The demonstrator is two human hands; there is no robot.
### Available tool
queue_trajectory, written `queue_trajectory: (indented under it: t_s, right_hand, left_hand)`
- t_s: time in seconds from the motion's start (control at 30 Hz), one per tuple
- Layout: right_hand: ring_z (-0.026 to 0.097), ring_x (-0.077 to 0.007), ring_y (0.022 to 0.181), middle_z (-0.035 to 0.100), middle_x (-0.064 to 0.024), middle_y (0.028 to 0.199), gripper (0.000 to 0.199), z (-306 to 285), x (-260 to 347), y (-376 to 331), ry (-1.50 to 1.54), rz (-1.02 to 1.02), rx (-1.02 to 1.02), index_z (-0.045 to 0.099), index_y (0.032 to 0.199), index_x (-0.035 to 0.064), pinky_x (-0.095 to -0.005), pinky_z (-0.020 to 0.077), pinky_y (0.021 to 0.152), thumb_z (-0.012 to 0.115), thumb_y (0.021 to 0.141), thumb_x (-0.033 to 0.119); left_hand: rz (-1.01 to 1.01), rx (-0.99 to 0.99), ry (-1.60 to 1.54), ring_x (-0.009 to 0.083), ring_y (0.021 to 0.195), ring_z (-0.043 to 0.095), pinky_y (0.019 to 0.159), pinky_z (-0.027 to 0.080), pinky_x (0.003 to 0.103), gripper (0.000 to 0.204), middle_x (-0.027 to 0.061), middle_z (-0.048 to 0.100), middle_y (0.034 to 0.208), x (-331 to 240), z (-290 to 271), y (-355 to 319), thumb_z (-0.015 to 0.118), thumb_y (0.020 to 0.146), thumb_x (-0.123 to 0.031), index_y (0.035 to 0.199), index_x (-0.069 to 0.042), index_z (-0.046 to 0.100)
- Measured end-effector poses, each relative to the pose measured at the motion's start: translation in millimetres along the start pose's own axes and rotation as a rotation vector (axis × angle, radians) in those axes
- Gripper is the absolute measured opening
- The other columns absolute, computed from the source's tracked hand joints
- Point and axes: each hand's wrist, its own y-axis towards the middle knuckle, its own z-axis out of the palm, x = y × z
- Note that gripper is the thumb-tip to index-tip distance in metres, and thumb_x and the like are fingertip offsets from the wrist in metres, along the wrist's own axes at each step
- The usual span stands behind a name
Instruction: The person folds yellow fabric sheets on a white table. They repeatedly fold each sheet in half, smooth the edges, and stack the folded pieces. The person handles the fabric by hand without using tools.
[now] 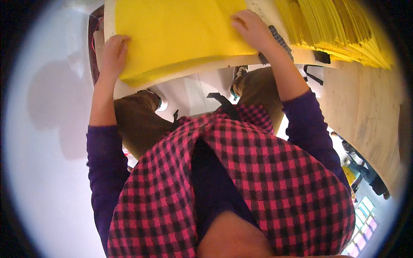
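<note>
A sheet of yellow cloth (pixel 180 34) lies spread over the pale tabletop in front of me, its near edge slightly wavy. My left hand (pixel 113 56) is at the cloth's left edge, fingers curled and closed on it, the fingertips partly hidden. At the right edge, farther from me, my right hand (pixel 253 29) has bent fingers closed on the cloth's border. A dark grey, ridged object (pixel 280 41) lies partly under my right wrist; its kind is unclear.
A thick stack of folded yellow cloth (pixel 340 30) sits at the far right, its layered edges facing me. Next to it a wooden surface (pixel 348 94) runs along my right side. A white wall (pixel 47 150) rises close on my left. My legs are below the table edge.
</note>
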Motion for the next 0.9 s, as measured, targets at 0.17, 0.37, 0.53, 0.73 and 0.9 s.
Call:
queue_trajectory:
  t_s: [0.17,0.37,0.53,0.73,0.9]
  right_hand:
    - [0.055,-0.0313,0.108,0.060,-0.0156,0.111,0.032,0,-9,21,-0.053,0.002,-0.183,0.062,0.108,0.0025,-0.0370,0.0418,0.094,0.056,0.088,0.027]
    - [0.056,-0.0324,0.102,0.061,-0.0159,0.106,0.030,-11,-13,-8,0.028,-0.106,-0.224,0.063,0.106,0.0019,-0.0383,0.0436,0.090,0.054,0.089,0.025]
    - [0.057,-0.0323,0.103,0.061,-0.0160,0.108,0.031,-1,-7,9,0.043,0.057,-0.080,0.063,0.105,0.0024,-0.0386,0.0444,0.089,0.054,0.089,0.027]
    - [0.057,-0.0315,0.101,0.061,-0.0152,0.107,0.031,-11,-12,5,0.061,0.004,-0.159,0.063,0.104,0.0019,-0.0363,0.0446,0.088,0.055,0.090,0.027]
    - [0.058,-0.0344,0.098,0.064,-0.0176,0.099,0.033,2,-6,-16,0.118,-0.090,-0.192,0.066,0.101,0.0025,-0.0419,0.0451,0.089,0.054,0.088,0.030]
  left_hand:
    - [-0.098,-0.002,0.133,0.0311,0.096,0.059,0.088,0.040,0.039,0.015,0.0149,0.064,0.101,1,-7,32,0.058,0.085,-0.009,0.098,-0.006,0.064]
    - [-0.043,-0.024,0.036,0.0311,0.099,0.057,0.087,0.042,0.039,0.016,0.0136,0.063,0.101,-19,-21,-5,0.057,0.086,-0.007,0.100,-0.005,0.064]
    - [-0.016,-0.034,0.020,0.0310,0.100,0.057,0.087,0.043,0.039,0.015,0.0135,0.063,0.101,-13,-6,10,0.056,0.086,-0.006,0.099,-0.005,0.064]
    - [-0.027,-0.016,0.021,0.0317,0.094,0.058,0.083,0.045,0.038,0.015,0.0139,0.063,0.097,-3,-21,18,0.056,0.086,-0.006,0.099,-0.004,0.063]
    - [0.037,-0.050,-0.063,0.0320,0.092,0.059,0.081,0.045,0.039,0.013,0.0146,0.063,0.095,-7,-4,1,0.056,0.085,-0.005,0.097,-0.003,0.061]
